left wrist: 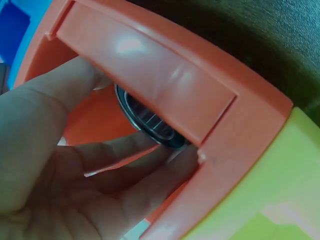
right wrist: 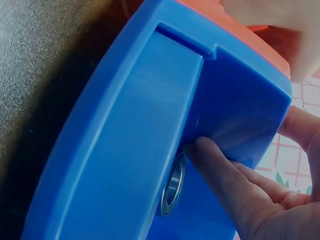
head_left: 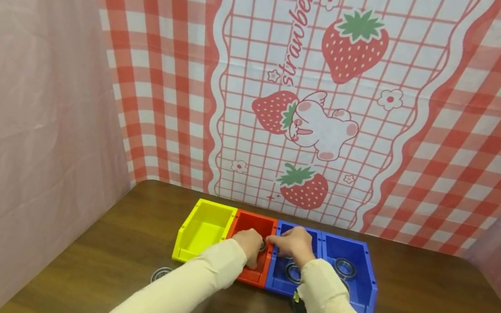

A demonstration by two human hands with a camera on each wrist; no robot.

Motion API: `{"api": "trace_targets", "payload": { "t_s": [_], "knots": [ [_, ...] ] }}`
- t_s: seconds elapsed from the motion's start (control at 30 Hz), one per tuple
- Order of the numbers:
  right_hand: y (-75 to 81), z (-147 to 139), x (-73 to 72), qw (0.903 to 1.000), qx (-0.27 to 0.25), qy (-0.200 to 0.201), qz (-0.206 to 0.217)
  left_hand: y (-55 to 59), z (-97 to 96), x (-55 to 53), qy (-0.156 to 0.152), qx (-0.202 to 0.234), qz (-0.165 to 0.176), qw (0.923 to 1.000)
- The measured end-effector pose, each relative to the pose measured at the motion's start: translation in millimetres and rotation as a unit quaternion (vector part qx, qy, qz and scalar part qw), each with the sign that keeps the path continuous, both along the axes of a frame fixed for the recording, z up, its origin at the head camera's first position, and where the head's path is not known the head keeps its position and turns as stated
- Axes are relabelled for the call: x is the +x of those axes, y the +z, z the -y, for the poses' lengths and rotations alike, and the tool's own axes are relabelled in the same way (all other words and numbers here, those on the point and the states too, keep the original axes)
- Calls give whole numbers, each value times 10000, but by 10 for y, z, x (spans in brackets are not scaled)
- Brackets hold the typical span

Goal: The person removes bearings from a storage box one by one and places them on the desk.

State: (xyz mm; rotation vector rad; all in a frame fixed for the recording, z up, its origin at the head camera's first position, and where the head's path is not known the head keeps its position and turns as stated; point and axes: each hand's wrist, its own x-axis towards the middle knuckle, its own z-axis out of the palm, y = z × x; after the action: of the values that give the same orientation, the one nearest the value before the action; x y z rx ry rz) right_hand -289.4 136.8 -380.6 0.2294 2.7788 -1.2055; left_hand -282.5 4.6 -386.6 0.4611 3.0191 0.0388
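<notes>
My left hand point(head_left: 248, 246) reaches into the red bin point(head_left: 252, 276). It grips a ring-shaped metal ball bearing point(left wrist: 150, 120) between thumb and fingers, partly hidden by the bin's front lip in the left wrist view. Over the wall beside the red bin is my right hand point(head_left: 296, 243), holding the near blue bin point(right wrist: 125, 125) by that side, with fingers inside and thumb across the rim. Below those fingers, another bearing point(right wrist: 173, 186) lies in the blue bin; it also shows as a ring in the head view.
A yellow bin point(head_left: 202, 235) adjoins the red one on the left. On the right, a second blue bin point(head_left: 358, 298) contains bearings, one of them a plain ring point(head_left: 344, 269). A loose bearing point(head_left: 161, 274) lies on the wooden table point(head_left: 108, 277) by my left sleeve.
</notes>
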Motion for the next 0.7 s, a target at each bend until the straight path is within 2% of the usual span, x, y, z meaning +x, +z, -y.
{"api": "trace_targets", "payload": {
  "t_s": [0.2, 0.37, 0.7],
  "knots": [
    [5, -7, -3, 10000, -1, 19, -8, 76, 57, 62, -187, 221, -80, 9995],
    [-13, -20, -3, 10000, 0, -35, -10, 56, 96, 96, -456, 443, -148, 9979],
    [-2, -9, -2, 9999, -136, -40, -42, 17, 146, 225, -824, 109, -601, 9947]
  ]
}}
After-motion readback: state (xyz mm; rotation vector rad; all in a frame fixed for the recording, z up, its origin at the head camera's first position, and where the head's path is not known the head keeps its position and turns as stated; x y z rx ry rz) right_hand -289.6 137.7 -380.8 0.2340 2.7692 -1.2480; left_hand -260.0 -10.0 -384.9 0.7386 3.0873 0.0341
